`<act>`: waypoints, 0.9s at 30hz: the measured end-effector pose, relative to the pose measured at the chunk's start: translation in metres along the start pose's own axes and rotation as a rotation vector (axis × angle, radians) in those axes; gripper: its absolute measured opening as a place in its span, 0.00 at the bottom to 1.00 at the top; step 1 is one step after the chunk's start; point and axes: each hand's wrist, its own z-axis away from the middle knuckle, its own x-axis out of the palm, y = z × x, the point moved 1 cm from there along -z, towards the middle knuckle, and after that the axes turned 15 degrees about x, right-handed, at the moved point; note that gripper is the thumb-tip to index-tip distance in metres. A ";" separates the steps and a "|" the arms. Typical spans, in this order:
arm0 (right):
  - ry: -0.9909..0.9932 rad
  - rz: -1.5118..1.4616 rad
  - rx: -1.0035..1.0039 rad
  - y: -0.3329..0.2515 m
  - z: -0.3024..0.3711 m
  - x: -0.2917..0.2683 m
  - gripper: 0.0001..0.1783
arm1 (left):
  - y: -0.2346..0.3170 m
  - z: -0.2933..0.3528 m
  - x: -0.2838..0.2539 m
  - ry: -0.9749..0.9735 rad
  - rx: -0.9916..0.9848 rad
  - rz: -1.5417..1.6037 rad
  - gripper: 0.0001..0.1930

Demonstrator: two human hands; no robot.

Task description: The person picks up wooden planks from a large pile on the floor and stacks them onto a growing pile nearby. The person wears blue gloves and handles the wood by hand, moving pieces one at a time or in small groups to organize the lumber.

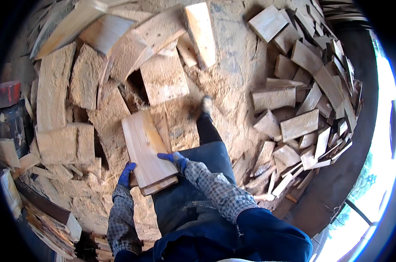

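Observation:
A small stack of wooden boards (146,150) lies tilted in front of my legs, a smooth pale plank on top and the edge of another showing beneath it. My left hand (126,174), in a blue glove, grips the stack's left edge near its lower end. On the opposite edge, my right hand (175,160), gloved the same way, holds with a finger or thumb stretched over the top board; its other fingers are hidden. Just beyond the stack lies a sawdust-covered board (164,78).
Sawdust-coated planks (54,87) are heaped at the left and far left. A large pile of short wooden offcuts (300,124) rises on the right before a dark curved edge (359,144). Sawdust covers the ground (233,83). A red object (8,93) sits at far left.

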 end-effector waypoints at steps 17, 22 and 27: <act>-0.113 0.048 -0.224 -0.147 0.264 -0.236 0.24 | -0.028 -0.042 0.385 -0.073 0.106 -0.195 0.24; 0.064 0.083 -0.489 -0.212 0.375 -0.312 0.22 | -0.023 -0.057 0.546 -0.221 0.123 -0.186 0.25; 0.007 0.073 -0.633 -0.281 0.487 -0.321 0.22 | 0.024 -0.061 0.660 -0.327 0.252 -0.145 0.28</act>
